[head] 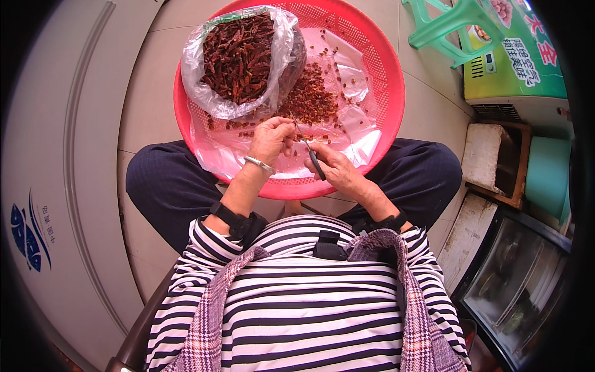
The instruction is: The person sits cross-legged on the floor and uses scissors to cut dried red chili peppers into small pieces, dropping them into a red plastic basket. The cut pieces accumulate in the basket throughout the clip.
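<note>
A round red plastic basket [393, 97] rests across my lap, lined with thin plastic sheeting [211, 156]. In its upper left stands an opened clear plastic bag [190, 60] full of whole dried red chillies [237, 60]. Cut chilli pieces and seeds [314, 97] lie heaped beside the bag. My right hand [335, 167] holds dark-handled scissors [314, 160], their blades pointing up and left beside my left fingers. My left hand [274, 137], with a bangle at the wrist, is pinched near the blade tips; whether a chilli is between its fingers cannot be told.
A long grey-white panel [51, 139] runs along the left. A green plastic stool [446, 28] and a green printed appliance [516, 60] stand at the upper right. Below them are a wooden box [520, 162], a teal container [548, 172] and a glass-fronted cabinet [516, 283].
</note>
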`<state>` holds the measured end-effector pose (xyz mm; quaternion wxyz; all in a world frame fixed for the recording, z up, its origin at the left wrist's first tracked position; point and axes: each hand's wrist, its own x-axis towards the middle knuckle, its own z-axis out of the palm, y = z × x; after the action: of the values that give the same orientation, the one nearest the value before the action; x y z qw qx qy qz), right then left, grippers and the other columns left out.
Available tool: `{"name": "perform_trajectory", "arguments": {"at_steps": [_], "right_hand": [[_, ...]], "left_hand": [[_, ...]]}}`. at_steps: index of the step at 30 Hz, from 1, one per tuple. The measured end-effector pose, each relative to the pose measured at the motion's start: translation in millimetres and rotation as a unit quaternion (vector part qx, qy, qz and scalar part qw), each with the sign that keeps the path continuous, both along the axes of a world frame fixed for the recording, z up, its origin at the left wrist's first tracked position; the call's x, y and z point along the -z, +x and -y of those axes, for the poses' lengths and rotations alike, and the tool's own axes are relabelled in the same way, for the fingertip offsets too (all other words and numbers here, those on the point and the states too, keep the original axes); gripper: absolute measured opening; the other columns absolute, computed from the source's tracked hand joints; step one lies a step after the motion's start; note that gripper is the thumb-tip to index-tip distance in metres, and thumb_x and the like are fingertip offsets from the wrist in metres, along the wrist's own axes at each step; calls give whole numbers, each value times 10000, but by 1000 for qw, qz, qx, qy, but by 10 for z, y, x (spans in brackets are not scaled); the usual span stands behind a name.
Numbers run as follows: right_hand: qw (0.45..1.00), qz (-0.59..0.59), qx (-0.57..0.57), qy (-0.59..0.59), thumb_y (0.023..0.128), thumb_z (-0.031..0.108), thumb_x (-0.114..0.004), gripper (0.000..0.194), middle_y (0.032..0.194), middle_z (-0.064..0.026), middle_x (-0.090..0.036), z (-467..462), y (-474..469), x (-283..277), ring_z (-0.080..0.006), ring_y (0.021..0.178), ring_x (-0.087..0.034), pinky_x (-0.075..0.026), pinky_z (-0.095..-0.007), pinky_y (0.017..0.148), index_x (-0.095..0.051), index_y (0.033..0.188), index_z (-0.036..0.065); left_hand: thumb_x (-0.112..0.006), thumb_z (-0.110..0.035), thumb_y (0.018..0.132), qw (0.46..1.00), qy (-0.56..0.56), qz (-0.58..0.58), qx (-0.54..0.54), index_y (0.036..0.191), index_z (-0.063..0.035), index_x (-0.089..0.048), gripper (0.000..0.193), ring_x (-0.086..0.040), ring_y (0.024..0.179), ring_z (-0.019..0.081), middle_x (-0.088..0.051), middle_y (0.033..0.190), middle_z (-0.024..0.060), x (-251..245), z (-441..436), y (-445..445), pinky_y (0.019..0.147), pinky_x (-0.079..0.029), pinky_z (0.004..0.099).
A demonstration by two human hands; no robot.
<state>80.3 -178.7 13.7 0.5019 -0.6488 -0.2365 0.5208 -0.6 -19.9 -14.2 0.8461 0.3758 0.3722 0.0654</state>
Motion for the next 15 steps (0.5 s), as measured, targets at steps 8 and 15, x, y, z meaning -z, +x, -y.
{"name": "perform_trajectory", "arguments": {"at_steps": [8, 15], "right_hand": [[999, 50, -8, -11, 843, 224, -580, 247, 658, -14, -470, 3, 7, 12, -82, 609, -425, -374, -234, 541, -547, 1015, 50], [997, 75, -20, -11, 839, 233, -583, 253, 654, -40, -487, 23, 13, -16, -103, 603, -443, -387, -259, 544, -543, 1006, 47]], "left_hand": [[-555, -65, 782, 1000, -4, -1, 22, 827, -8, -555, 73, -483, 442, 93, -546, 625, 36, 0, 6, 13, 354, -392, 214], [-553, -59, 800, 1000, 2, -8, 28, 823, -2, -551, 62, -490, 447, 88, -537, 617, 32, 6, -11, 0, 349, -392, 203]]}}
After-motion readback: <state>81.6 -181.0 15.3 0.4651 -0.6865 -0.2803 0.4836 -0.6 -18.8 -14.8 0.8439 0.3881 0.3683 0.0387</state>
